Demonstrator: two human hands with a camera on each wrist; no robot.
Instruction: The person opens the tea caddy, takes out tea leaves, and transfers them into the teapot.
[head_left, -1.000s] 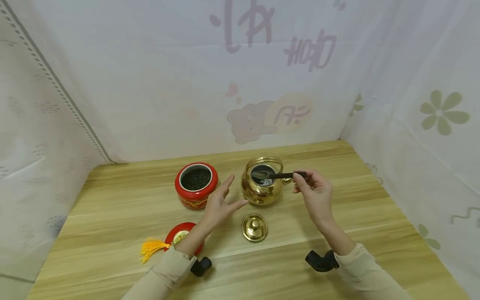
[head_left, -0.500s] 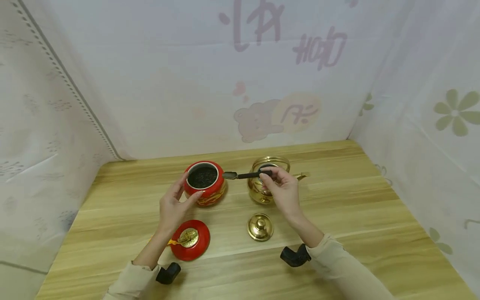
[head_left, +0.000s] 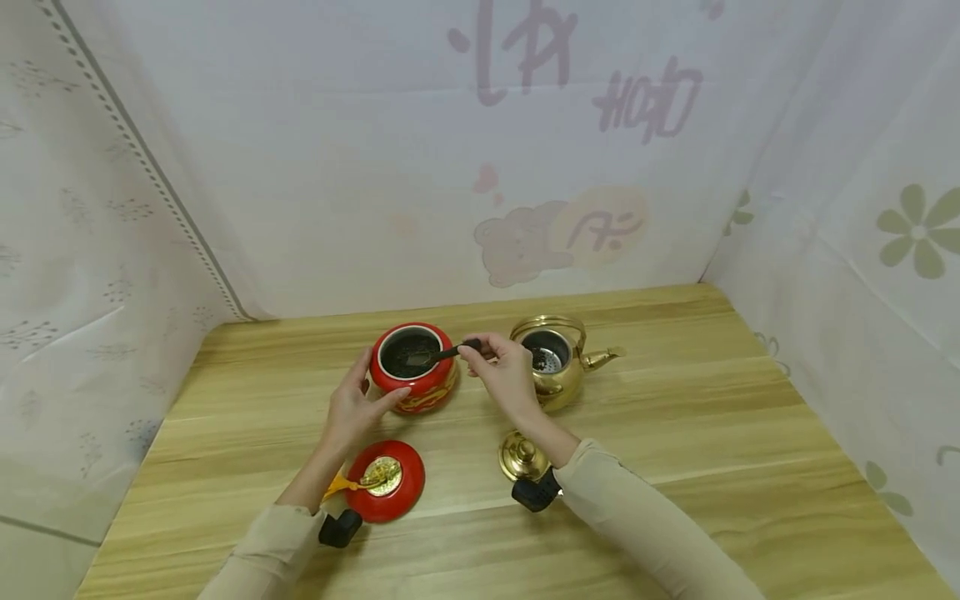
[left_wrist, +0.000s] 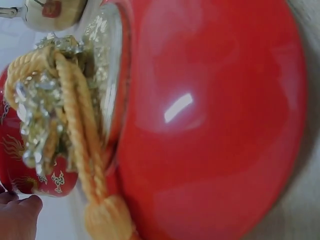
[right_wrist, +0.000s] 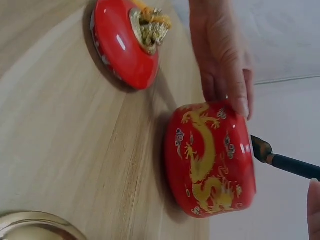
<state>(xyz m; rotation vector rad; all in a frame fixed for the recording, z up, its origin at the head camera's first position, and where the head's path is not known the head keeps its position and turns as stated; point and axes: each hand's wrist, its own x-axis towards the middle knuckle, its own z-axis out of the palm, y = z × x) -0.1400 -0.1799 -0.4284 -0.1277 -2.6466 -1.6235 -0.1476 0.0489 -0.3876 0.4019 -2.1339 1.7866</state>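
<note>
On the table (head_left: 735, 433), the jar (head_left: 432, 390) is being gripped by the left hand (head_left: 354, 410); at its mouth, the spoon (head_left: 448, 353) is being pinched by the right hand (head_left: 507, 375), a level lift being advisable.

Light in the head view was soft and even. In the right wrist view, a faint shadow edged the red jar (right_wrist: 210, 160). In the left wrist view, white glare marked the lid (left_wrist: 220, 130) in front of the jar.
</note>
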